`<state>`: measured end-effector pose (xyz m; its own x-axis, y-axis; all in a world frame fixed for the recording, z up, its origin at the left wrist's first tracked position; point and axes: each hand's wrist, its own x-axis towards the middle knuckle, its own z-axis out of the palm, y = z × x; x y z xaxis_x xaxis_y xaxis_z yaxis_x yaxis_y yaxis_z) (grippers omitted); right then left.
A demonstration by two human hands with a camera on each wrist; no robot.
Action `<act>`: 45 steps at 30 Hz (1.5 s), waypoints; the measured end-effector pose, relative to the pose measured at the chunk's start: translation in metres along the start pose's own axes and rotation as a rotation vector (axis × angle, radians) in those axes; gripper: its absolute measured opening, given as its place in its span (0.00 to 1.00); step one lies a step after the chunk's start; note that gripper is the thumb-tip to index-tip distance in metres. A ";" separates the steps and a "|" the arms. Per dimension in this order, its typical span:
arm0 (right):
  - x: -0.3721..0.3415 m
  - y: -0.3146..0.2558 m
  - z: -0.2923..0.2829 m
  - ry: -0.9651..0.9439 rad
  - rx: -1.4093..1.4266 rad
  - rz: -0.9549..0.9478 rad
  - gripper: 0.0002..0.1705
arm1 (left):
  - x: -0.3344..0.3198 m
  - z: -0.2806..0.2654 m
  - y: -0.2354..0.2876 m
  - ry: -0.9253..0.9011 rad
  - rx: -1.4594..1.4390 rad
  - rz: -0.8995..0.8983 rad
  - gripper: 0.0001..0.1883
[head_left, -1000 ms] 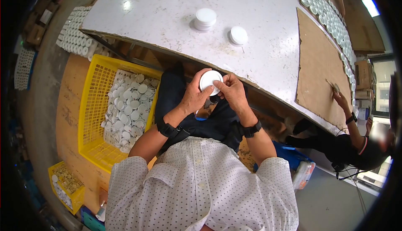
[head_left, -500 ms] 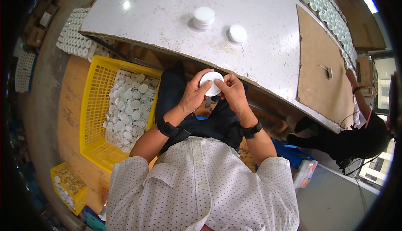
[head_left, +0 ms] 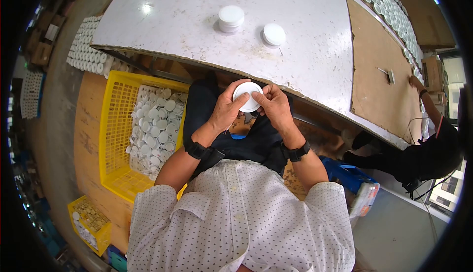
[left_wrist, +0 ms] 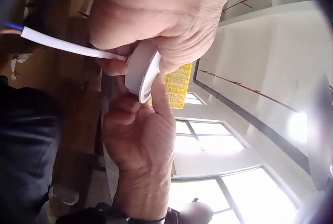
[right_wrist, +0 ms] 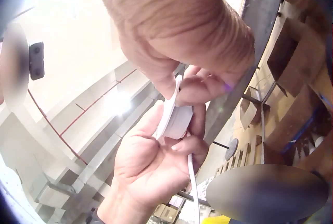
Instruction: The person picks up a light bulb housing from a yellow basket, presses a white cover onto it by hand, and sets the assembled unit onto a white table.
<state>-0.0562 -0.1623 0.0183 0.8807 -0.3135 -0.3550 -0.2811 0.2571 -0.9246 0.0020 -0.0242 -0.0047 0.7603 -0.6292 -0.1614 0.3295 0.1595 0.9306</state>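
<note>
A round white plastic housing [head_left: 250, 106] with a flat flanged face is held between both hands, over the lap and just off the table's front edge. My left hand [head_left: 227, 108] grips its left side, the thumb lying on the face and the fingers beneath. On the other side my right hand [head_left: 277, 109] pinches the rim, its thumb also pressing the face. From the housing's underside runs a white cable [left_wrist: 67, 46], ending in a blue wire [left_wrist: 13, 25] and a brownish one. The right wrist view shows the housing's stepped side [right_wrist: 179, 122] between the fingers of both hands.
On the white table [head_left: 172, 30] stand a stack of white discs [head_left: 231, 18] and a single white round piece [head_left: 274, 35]. A yellow crate [head_left: 111, 139] of white discs sits at left. Another person's arm [head_left: 433, 107] reaches over a brown board [head_left: 369, 74] at right.
Both hands keep hold of the housing, with the left thumb now lying further onto its face. The other person's arm has moved away from the small piece on the board. The head view shifts slightly.
</note>
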 end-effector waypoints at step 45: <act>0.082 -0.121 -0.387 0.814 -1.842 -0.213 0.16 | -0.083 -0.215 -0.046 0.874 0.204 -0.327 0.24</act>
<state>-0.0980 -0.5731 0.0473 0.7511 -0.5997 0.2762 -0.6569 -0.7204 0.2224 0.0437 0.1842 -0.1050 0.8244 0.1850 -0.5350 0.5584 -0.1108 0.8221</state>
